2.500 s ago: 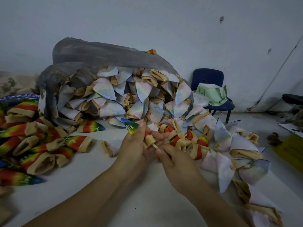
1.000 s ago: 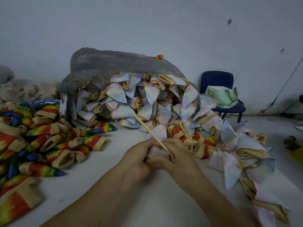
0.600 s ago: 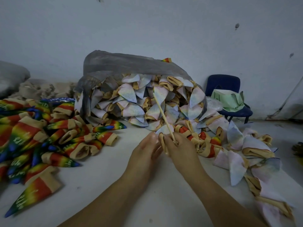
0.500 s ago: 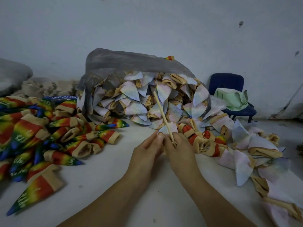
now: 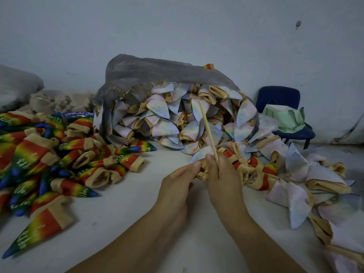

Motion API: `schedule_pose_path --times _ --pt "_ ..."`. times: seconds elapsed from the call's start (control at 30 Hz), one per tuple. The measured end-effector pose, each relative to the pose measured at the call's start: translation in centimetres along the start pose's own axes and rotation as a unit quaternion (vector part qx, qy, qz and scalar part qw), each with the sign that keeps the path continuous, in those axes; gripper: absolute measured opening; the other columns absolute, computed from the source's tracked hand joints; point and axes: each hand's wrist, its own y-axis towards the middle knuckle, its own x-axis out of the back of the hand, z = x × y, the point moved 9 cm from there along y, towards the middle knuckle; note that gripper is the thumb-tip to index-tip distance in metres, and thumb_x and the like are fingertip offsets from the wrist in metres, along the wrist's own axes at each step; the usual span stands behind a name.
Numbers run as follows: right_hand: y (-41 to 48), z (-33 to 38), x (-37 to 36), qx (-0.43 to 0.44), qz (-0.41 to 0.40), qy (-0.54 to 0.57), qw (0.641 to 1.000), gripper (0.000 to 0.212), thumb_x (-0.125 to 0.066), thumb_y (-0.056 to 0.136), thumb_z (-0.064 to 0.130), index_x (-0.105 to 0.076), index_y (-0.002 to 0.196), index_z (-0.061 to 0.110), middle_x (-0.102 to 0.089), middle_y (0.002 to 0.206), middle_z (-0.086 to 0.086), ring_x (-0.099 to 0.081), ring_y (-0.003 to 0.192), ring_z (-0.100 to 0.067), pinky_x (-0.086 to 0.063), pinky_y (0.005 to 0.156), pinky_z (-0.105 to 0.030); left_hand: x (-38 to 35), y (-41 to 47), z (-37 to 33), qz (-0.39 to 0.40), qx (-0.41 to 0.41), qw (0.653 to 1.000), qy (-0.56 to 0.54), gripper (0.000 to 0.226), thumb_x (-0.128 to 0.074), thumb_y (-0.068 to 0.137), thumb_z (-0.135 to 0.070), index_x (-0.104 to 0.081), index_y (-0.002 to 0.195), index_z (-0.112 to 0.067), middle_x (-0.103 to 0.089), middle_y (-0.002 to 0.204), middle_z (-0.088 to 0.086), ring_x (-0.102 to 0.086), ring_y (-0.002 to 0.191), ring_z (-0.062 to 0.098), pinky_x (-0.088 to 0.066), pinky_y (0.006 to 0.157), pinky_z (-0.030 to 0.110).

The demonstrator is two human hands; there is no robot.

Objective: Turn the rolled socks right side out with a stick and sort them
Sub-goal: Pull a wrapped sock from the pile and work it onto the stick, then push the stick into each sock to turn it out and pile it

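Observation:
A pale inside-out sock (image 5: 201,154) with a tan cuff sits pinched between both hands at the table's middle. My left hand (image 5: 178,182) grips the cuff from the left. My right hand (image 5: 223,174) holds the cuff's other side and a thin wooden stick (image 5: 208,131), which points up and away. Behind them a grey plastic bag (image 5: 157,69) spills a heap of pale inside-out socks (image 5: 177,119). Rainbow right-side-out socks (image 5: 59,164) lie piled at the left.
More pale socks and a few red-orange ones (image 5: 254,168) trail along the right of the white table (image 5: 122,223). A blue chair (image 5: 279,95) with green fabric (image 5: 285,119) stands at the back right by the wall.
A finished rainbow sock left my hands and a pale one was taken up. The stick swung from low between my hands to pointing upward. The view shifted left.

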Motion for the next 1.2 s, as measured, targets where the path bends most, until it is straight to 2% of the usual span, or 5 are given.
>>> schedule_pose_path --times 0.13,0.33,0.5,0.9,1.2 --pt "0.2 0.5 0.7 0.03 -0.027 -0.02 0.999 0.026 -0.035 0.098 0.04 -0.041 0.081 0.022 -0.042 0.072 0.007 -0.042 0.065 -0.014 -0.038 0.058 -0.035 0.1 0.2 0.7 -0.002 0.075 0.997 -0.01 0.052 -0.069 0.069 -0.05 -0.075 0.111 -0.019 -0.072 0.107 -0.009 -0.061 0.101 0.007 -0.037 0.081 0.023" --pt "0.4 0.8 1.0 0.022 -0.009 0.009 1.0 0.03 -0.032 0.094 0.048 -0.041 0.075 0.027 -0.045 0.066 0.007 -0.044 0.058 -0.008 -0.038 0.054 -0.027 -2.0 -1.2 0.9 0.109 0.204 0.941 -0.245 0.021 -0.071 0.078 -0.028 -0.073 0.09 -0.01 -0.052 0.065 -0.002 -0.04 0.043 0.004 -0.034 0.036 0.015" --pt "0.3 0.0 0.4 -0.021 0.031 0.087 0.996 0.03 -0.041 0.098 0.038 -0.046 0.074 0.021 -0.047 0.062 0.007 -0.044 0.055 -0.002 -0.036 0.053 -0.017 -2.0 -0.9 0.5 0.107 0.151 0.953 -0.24 0.041 -0.066 0.083 -0.029 -0.066 0.116 -0.004 -0.065 0.075 0.006 -0.057 0.055 0.008 -0.052 0.05 0.019" --pt "-0.5 1.1 0.6 0.004 0.013 0.094 0.996 0.03 -0.037 0.094 0.045 -0.043 0.076 0.023 -0.042 0.066 0.006 -0.039 0.055 -0.004 -0.034 0.052 -0.017 -0.8 0.0 0.7 0.053 0.105 0.976 -0.185 0.025 -0.069 0.084 -0.016 -0.071 0.106 -0.003 -0.06 0.067 0.0 -0.053 0.053 0.004 -0.049 0.052 0.015" --pt "-1.2 1.2 -0.7 0.039 0.034 0.001 0.999 0.029 -0.057 0.085 0.051 -0.049 0.107 0.033 -0.041 0.107 0.015 -0.044 0.097 0.007 -0.043 0.071 -0.018 0.7 0.5 -0.7 0.028 0.046 0.963 -0.265 0.049 -0.067 0.079 -0.027 -0.064 0.118 0.002 -0.072 0.098 0.009 -0.066 0.081 0.01 -0.057 0.071 0.019"
